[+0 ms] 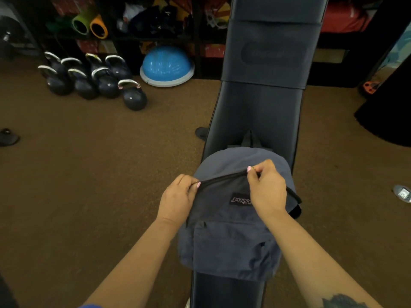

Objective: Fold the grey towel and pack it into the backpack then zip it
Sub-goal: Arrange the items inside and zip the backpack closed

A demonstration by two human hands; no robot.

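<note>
Backpack: grey-blue fabric, lying front-up along a dark padded bench, its top end pointing away from the person; soft and slightly slumped, with a flat front pocket and a small black logo patch partly covered by the right hand.
Zipper: a black line arching across the upper part of the bag; it looks closed between the two hands, while to the right of the right hand a dark gap shows.
Left hand: fingers pinched shut on the fabric at the zipper's left end.
Right hand: thumb and forefinger pinched on the zipper near the top of the arc.
Towel: not visible.
Floor: brown, with kettlebells and a blue half-dome trainer well apart from the bench.
</note>
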